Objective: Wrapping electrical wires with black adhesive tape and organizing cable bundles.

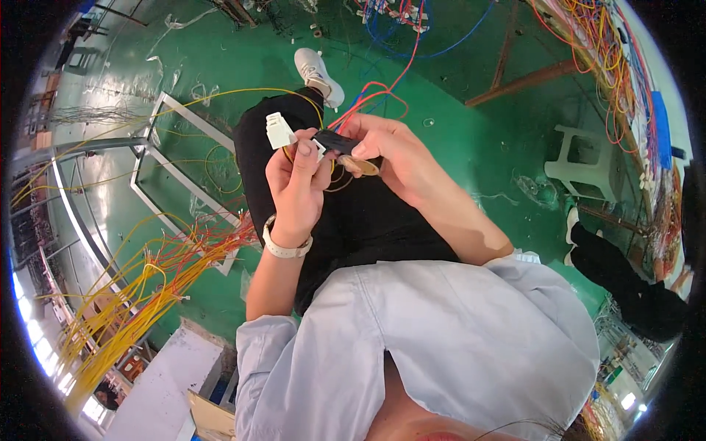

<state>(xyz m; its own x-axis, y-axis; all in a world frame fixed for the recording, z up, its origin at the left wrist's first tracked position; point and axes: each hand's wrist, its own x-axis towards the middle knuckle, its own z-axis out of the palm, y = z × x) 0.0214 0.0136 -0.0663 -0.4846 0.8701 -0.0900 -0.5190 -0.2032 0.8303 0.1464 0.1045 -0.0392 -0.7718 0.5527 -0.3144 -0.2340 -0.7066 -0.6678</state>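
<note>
My left hand is closed, pinching wires beside a white plastic connector that stands up above its thumb and fingers. Against those fingertips, my right hand grips what looks like a roll of black tape; a tan round edge shows under its fingers. Red wires and a yellow wire run out from between the hands. Both hands meet over my black-trousered lap. The fingers hide just where the tape and wires touch.
Bundled yellow and red wires hang at the left by a metal frame. A pale plastic stool stands at right, below a board hung with wires. A co-worker's dark-clothed legs are at far right. Scraps litter the green floor.
</note>
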